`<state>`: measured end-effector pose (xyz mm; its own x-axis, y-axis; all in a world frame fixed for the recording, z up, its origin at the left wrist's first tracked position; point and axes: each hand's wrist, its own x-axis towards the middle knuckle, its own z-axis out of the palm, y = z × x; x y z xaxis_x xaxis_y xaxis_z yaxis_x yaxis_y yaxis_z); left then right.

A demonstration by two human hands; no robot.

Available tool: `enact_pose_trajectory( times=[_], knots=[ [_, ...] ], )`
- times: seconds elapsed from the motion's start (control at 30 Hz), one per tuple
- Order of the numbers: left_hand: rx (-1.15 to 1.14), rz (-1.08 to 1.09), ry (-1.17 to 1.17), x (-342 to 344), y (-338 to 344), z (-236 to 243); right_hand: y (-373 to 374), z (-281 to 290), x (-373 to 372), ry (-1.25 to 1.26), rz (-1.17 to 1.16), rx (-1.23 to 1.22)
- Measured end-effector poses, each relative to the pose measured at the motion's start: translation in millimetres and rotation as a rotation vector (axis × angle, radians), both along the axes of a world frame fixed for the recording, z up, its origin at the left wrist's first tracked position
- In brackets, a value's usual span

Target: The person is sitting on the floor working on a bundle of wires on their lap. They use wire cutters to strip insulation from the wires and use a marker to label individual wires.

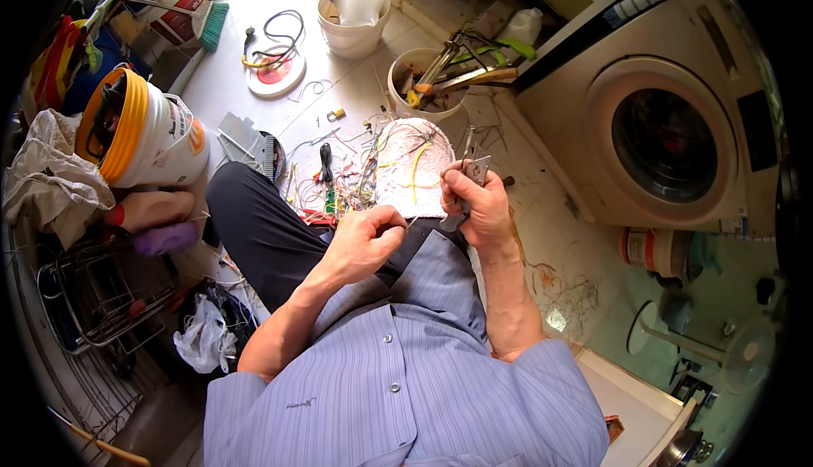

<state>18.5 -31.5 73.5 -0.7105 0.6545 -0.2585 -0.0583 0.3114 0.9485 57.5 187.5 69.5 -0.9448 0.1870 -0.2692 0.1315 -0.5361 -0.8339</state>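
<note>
My left hand (366,245) is closed in a pinch above my lap, near the edge of a pink fluffy pad (405,141). A thin pale strand shows by its fingertips, but what they grip is too small to make out. To its right, my right hand (476,204) is wrapped round a flat grey metal tool (477,168), whose kind I cannot tell. Yellow wire pieces (417,171) lie on the pad. Left of the pad is a tangle of coloured wires (349,181), with a black-handled tool (327,162) among them.
A white bucket of tools (398,94) stands beyond the pad, with another white bucket (356,39) behind it. A washing machine (584,103) is at the right. An orange-rimmed bucket (174,141) and a wire rack (93,336) are at the left. A small padlock (337,115) lies on the floor.
</note>
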Motion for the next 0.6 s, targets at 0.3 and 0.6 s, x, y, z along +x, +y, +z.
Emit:
enact_pose_trajectory(
  times=[0.3,0.6],
  knots=[
    [-0.040,0.034,0.099,-3,-7,-4,2,-2,-4,-0.060,-0.077,0.004],
    [0.004,0.172,0.716,-10,12,2,-10,-4,-1,-0.065,0.045,0.055]
  ],
)
